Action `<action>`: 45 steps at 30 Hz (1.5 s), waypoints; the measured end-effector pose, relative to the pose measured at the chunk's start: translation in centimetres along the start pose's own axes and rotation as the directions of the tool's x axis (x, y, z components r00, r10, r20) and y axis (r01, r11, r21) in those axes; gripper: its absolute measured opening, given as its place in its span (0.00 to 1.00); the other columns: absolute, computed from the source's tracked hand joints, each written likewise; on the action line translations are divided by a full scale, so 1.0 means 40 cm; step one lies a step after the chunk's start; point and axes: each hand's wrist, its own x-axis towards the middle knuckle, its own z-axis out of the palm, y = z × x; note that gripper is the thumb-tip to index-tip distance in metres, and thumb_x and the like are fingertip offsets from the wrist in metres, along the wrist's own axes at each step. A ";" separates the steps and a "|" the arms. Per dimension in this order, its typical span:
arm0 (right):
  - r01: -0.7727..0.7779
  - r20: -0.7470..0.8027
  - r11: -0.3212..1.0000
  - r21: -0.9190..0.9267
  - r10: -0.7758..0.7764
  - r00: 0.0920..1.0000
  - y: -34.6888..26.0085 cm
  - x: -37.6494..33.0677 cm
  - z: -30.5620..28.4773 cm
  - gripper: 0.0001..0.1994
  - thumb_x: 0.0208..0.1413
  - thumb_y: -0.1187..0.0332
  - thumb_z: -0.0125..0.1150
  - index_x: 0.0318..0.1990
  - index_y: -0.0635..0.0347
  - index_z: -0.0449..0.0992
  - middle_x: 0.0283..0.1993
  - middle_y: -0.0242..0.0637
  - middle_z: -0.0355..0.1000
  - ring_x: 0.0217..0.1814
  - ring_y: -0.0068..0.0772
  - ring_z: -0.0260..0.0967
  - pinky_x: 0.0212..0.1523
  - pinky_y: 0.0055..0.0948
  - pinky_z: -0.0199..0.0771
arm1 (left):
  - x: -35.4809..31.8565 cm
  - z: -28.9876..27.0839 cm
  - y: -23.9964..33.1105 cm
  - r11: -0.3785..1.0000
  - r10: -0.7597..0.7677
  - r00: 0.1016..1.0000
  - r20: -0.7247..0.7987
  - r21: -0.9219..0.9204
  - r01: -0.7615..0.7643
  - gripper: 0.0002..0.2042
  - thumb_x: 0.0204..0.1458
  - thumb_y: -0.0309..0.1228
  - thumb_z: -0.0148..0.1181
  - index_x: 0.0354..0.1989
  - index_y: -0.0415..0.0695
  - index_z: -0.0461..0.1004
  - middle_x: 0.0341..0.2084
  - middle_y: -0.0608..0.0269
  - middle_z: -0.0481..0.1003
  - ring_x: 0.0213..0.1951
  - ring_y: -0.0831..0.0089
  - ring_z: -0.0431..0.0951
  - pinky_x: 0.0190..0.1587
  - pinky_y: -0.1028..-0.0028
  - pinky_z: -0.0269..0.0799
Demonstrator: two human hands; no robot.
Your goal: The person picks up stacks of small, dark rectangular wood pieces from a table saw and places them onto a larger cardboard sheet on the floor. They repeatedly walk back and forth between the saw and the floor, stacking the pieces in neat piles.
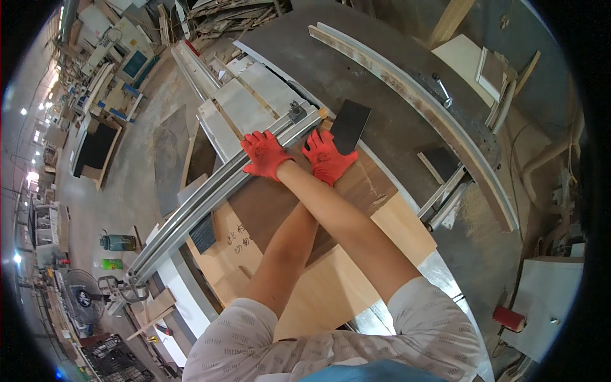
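My forearms cross, the right one over the left. My left hand, in a red glove, lies on the right of the pair, its fingers apart on a dark brown wood-grain board. A small black panel lies right beside it, meeting the glove's edge; whether the fingers press on it I cannot tell. My right hand, also red-gloved, rests with spread fingers across the long aluminium fence. Nothing shows lifted in either hand. The brown board lies over a paler plywood sheet.
A metal clamp block sits on the fence near its far end. Beyond is the grey sliding table. A long curved-looking rail spans the dark machine table at right. Bottles and a fan stand at left.
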 end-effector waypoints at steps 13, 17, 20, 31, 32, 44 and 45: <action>-0.181 0.124 0.983 -0.007 0.181 0.976 0.065 0.074 0.058 0.39 0.41 0.39 0.71 0.59 0.52 0.74 0.62 0.35 0.69 0.71 0.40 0.57 0.74 0.50 0.47 | 0.032 0.037 -0.029 0.998 0.051 0.999 -0.016 -0.021 -0.052 0.41 0.29 0.53 0.78 0.50 0.43 0.67 0.56 0.45 0.66 0.64 0.48 0.59 0.64 0.44 0.50; -0.193 0.122 0.981 0.006 0.191 0.974 0.082 0.093 0.081 0.40 0.38 0.36 0.73 0.57 0.50 0.75 0.61 0.35 0.71 0.70 0.40 0.59 0.74 0.51 0.47 | 0.046 0.050 -0.035 0.999 0.047 0.999 -0.027 -0.013 -0.047 0.41 0.29 0.54 0.78 0.50 0.42 0.67 0.57 0.43 0.65 0.65 0.47 0.58 0.65 0.44 0.49; -0.225 0.184 0.973 -0.051 0.231 0.955 0.086 0.121 0.082 0.41 0.38 0.36 0.73 0.58 0.50 0.75 0.61 0.35 0.71 0.69 0.40 0.60 0.73 0.51 0.49 | 0.061 0.059 -0.043 1.000 0.019 1.000 0.003 -0.022 -0.019 0.42 0.28 0.53 0.77 0.51 0.43 0.66 0.58 0.44 0.65 0.65 0.47 0.59 0.64 0.44 0.50; -0.230 0.237 0.972 -0.036 0.232 0.943 0.117 0.167 0.110 0.42 0.37 0.37 0.75 0.59 0.48 0.75 0.62 0.36 0.70 0.70 0.40 0.61 0.73 0.52 0.50 | 0.099 0.104 -0.083 1.000 0.006 0.999 -0.039 0.004 -0.006 0.41 0.28 0.53 0.76 0.50 0.43 0.67 0.55 0.46 0.65 0.63 0.48 0.60 0.63 0.45 0.52; -0.233 0.247 0.972 -0.036 0.234 0.940 0.124 0.171 0.112 0.41 0.37 0.37 0.75 0.59 0.48 0.75 0.62 0.36 0.70 0.70 0.40 0.61 0.73 0.52 0.50 | 0.105 0.106 -0.083 1.000 -0.008 1.000 -0.010 -0.010 0.008 0.41 0.28 0.54 0.76 0.50 0.42 0.67 0.56 0.44 0.66 0.64 0.47 0.60 0.63 0.44 0.52; -0.243 0.328 0.969 -0.031 0.240 0.914 0.150 0.199 0.116 0.42 0.39 0.38 0.71 0.63 0.48 0.72 0.66 0.35 0.67 0.73 0.40 0.57 0.76 0.49 0.47 | 0.134 0.142 -0.105 1.000 -0.020 0.999 -0.044 0.002 0.020 0.42 0.28 0.53 0.77 0.50 0.42 0.67 0.56 0.43 0.66 0.64 0.46 0.60 0.63 0.44 0.52; -0.241 0.332 0.970 -0.031 0.237 0.913 0.151 0.200 0.117 0.42 0.39 0.38 0.71 0.63 0.48 0.72 0.67 0.35 0.67 0.73 0.40 0.57 0.76 0.49 0.47 | 0.135 0.143 -0.107 1.000 -0.016 0.998 -0.054 0.000 0.016 0.42 0.28 0.53 0.78 0.50 0.42 0.67 0.56 0.44 0.66 0.64 0.46 0.60 0.63 0.44 0.52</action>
